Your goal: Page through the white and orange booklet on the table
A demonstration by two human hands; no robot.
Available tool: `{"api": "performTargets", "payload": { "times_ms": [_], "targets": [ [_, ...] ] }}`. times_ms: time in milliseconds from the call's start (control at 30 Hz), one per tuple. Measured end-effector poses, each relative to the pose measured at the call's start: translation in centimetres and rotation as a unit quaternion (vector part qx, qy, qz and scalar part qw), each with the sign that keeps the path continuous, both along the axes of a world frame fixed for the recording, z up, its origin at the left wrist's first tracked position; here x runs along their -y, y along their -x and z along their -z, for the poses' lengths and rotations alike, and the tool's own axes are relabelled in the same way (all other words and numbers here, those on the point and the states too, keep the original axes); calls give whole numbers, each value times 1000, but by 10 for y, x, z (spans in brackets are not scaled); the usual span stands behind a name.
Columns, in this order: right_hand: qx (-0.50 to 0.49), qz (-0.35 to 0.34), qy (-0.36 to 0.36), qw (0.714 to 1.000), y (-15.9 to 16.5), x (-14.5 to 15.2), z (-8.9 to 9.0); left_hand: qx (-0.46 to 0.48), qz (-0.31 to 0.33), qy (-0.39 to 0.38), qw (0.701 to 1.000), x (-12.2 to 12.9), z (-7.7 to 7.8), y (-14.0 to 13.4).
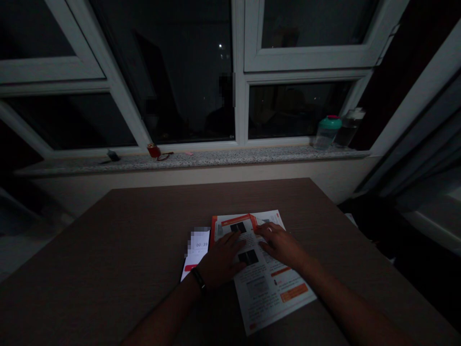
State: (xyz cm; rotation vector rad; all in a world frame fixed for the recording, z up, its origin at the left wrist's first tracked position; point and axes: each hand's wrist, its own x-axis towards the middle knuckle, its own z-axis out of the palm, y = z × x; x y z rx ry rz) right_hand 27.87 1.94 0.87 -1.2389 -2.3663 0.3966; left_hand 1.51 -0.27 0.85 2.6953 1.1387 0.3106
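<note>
A printed sheet with orange headings and dark pictures lies on the wooden table, slightly turned. Near its top edge a part is folded over, showing a red-orange strip. My left hand rests flat on the left side of the sheet, fingers stretched out, with a dark band on the wrist. My right hand is at the fold, its fingers curled and closed on the folded part of the sheet. Whether the sheet is one leaf or several is too dim to tell.
A lit phone showing a timer lies left of the sheet, partly behind my left hand. The brown table reaches toward a speckled windowsill. On the sill stand a teal-lidded bottle, another bottle and a small red item.
</note>
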Motion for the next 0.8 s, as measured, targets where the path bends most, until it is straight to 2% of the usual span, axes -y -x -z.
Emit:
{"api": "performTargets", "payload": {
  "times_ms": [267,533,800],
  "targets": [
    [-2,-14,6,1000,6,7,-3,1,-5,-2,1000,0,3,-1],
    [-33,4,17,999,6,1,14,-4,-32,7,999,-1,3,-7],
    [-53,4,2,999,4,-16,18,29,-33,-3,999,1,0,-10]
  ]
}}
